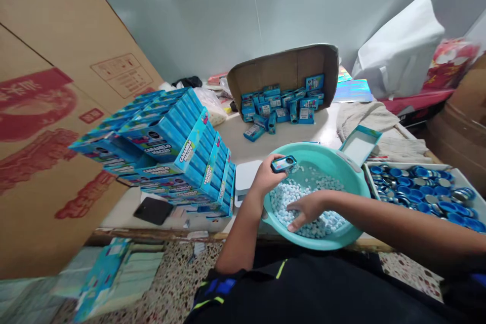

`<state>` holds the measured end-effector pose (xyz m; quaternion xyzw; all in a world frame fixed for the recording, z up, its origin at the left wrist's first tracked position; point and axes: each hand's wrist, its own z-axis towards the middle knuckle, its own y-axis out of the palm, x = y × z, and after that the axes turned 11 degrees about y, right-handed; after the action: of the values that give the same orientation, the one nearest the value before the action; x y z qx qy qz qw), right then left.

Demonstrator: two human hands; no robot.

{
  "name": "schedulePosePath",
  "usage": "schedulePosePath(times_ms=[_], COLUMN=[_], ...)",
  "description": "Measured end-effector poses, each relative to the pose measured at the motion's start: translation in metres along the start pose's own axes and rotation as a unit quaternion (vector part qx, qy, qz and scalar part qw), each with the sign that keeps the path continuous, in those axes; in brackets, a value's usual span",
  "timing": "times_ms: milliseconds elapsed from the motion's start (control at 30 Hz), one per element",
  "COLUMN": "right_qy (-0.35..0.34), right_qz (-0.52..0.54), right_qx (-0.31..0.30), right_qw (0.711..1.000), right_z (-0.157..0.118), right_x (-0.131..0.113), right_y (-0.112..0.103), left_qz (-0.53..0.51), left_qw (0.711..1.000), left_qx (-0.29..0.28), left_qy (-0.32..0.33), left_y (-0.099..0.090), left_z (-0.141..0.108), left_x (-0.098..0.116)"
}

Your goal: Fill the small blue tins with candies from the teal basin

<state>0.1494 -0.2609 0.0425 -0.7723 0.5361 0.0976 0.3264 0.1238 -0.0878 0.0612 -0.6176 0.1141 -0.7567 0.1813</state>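
Observation:
My left hand (pixel 265 176) is closed around a small blue tin (pixel 284 163), held tilted over the rim of a turquoise basin (pixel 317 149). The tin's open face shows, but I cannot tell how much is inside. Small pale blue and white candies (pixel 288 196) cover the basin's bottom in a heap. Down among them is my right hand (pixel 308 208), its thumb and fingers apart, touching the candies; whether any lie under the palm is hidden.
Stacked blue display boxes (pixel 178 147) stand left, near a black phone-like slab (pixel 153 210). A tipped carton (pixel 283 63) holds small blue packs behind the basin. To the right, a white tray (pixel 465 185) contains blue lids. A large cardboard box (pixel 56 111) fills the far left.

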Motion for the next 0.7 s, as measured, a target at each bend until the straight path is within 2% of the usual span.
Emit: schedulePosePath(times_ms=[67, 233, 333, 433, 500, 567, 700], right_qy=[0.011, 0.031, 0.016, -0.026, -0.061, -0.09, -0.127], right_qz=[-0.019, 0.054, 0.108, 0.177, 0.252, 0.337, 0.476], right_qx=[-0.012, 0.051, 0.057, 0.1, 0.134, 0.181, 0.318], right_qw=[1.0, 0.997, 0.992, 0.979, 0.956, 0.92, 0.81], right_z=[0.001, 0.002, -0.003, -0.016, -0.026, -0.034, -0.032], right_x=[-0.002, -0.012, -0.017, -0.012, -0.004, 0.004, 0.009], right_y=[0.0, 0.005, 0.001, -0.01, -0.017, -0.022, -0.026], left_qz=[0.008, 0.02, 0.024, 0.037, 0.047, 0.071, 0.135], left_qw=[1.0, 0.999, 0.999, 0.999, 0.998, 0.996, 0.974], left_qx=[-0.009, -0.025, -0.017, -0.013, -0.02, -0.045, -0.16], left_qy=[0.006, 0.015, 0.015, 0.022, 0.026, 0.034, 0.09], left_y=[0.0, 0.001, 0.002, 0.002, 0.003, 0.003, 0.006], left_z=[0.0, 0.0, 0.001, 0.002, 0.001, 0.0, -0.006], left_x=[-0.001, -0.006, -0.007, -0.008, -0.008, -0.008, -0.006])
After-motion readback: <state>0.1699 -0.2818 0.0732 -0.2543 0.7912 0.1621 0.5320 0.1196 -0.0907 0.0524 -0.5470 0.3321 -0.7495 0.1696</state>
